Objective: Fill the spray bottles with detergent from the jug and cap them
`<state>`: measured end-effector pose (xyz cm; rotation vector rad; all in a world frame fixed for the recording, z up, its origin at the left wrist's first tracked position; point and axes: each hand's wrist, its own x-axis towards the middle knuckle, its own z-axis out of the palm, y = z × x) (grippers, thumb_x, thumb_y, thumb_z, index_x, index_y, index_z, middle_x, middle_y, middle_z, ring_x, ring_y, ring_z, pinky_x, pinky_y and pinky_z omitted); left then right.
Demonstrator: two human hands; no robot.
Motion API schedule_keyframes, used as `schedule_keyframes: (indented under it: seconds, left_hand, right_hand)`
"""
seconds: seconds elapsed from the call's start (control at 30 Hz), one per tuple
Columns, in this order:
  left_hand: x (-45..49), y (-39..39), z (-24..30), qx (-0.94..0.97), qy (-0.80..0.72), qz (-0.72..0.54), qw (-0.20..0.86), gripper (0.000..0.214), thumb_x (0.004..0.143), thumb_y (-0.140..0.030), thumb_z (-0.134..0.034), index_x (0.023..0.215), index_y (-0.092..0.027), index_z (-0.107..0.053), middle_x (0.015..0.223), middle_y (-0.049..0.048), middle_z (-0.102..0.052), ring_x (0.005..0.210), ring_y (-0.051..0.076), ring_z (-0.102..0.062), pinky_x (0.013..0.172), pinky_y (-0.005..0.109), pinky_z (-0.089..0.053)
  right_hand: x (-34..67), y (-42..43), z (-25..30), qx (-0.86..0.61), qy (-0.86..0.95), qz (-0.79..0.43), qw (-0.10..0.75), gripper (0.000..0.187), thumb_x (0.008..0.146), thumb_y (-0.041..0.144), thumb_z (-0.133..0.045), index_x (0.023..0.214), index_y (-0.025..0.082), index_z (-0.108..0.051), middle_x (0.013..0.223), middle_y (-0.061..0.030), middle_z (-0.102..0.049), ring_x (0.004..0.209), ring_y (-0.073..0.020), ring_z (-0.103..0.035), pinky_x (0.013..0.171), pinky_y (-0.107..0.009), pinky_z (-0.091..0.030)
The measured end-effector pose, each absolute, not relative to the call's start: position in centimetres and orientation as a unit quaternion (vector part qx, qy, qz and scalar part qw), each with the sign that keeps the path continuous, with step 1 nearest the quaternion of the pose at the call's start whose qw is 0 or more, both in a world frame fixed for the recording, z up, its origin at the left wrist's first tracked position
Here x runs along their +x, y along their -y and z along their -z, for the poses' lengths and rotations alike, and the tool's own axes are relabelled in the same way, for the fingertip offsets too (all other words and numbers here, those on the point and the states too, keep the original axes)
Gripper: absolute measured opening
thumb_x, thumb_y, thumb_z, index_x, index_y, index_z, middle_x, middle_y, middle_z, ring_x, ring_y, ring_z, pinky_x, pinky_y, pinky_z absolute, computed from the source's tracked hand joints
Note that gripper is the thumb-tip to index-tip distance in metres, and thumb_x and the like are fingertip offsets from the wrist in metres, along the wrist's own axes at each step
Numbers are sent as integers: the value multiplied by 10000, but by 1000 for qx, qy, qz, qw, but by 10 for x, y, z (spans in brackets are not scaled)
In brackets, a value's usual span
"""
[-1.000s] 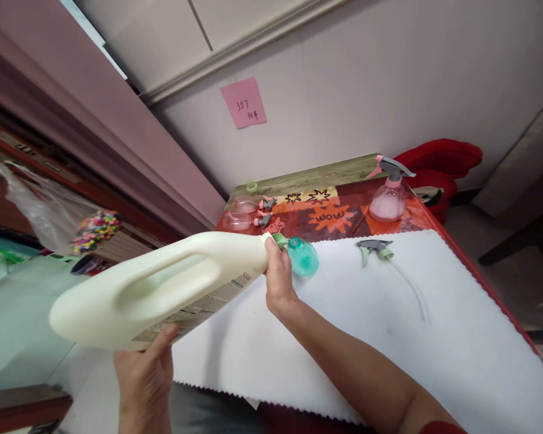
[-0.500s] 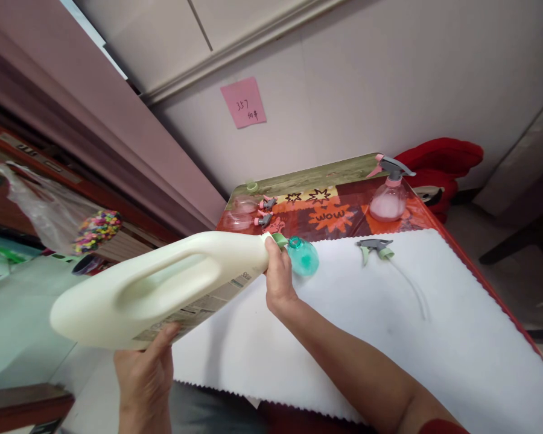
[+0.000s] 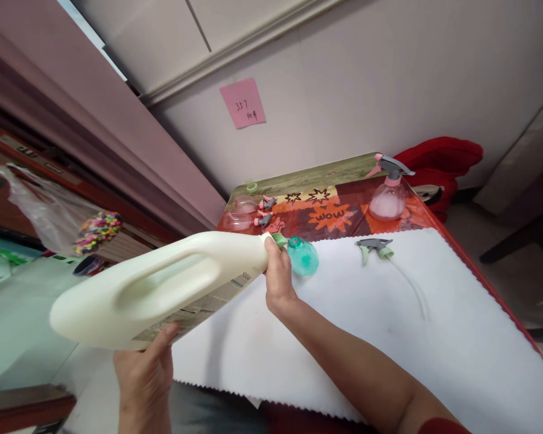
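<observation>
A big cream plastic jug (image 3: pixel 163 289) with a moulded handle is tipped on its side over the table, its mouth at the opening of a small teal bottle (image 3: pixel 303 257) standing on the white cloth (image 3: pixel 389 337). My left hand (image 3: pixel 147 374) grips the jug's bottom end from below. My right hand (image 3: pixel 278 277) is closed round the jug's neck, right beside the teal bottle. A green and grey spray head (image 3: pixel 374 247) with a long thin tube lies on the cloth to the right of the bottle.
A pink spray bottle (image 3: pixel 389 196) stands at the far right of the table. Two clear pink spray bottles (image 3: pixel 247 214) lie at the far left on the orange patterned tablecloth (image 3: pixel 335 214). A pink note (image 3: pixel 243 102) hangs on the wall. A red thing (image 3: pixel 443 160) sits past the table.
</observation>
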<state>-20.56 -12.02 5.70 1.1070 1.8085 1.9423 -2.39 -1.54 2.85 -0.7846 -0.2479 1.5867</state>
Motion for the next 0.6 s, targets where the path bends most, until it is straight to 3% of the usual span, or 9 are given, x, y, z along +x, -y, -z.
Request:
schedule_keyframes:
  seconds: [0.33,0.6]
  left_hand:
    - [-204,121,-59,392,-607,-677,141,532,469,-223,-938,957,-191,-730,1111,48,-754,1181,324,-663,1125,525,-483]
    - [-202,122,-60,382,-623,-667,142,603,456,-298,-965,1013,-222,-746,1154,39,-751,1227,336,-642,1157,532,-457]
  right_hand:
    - [-23,16,-30,-343,102,-688,631,441,845,530,-645,1141,205,-679,1118,-47,-761,1014,-226,-682,904,-332,-525]
    - [-23,16,-30,-341,100,-694,626,448,851,531,-648,1159,206,-671,1137,-46,-756,1039,-225,-680,920,-333,-520]
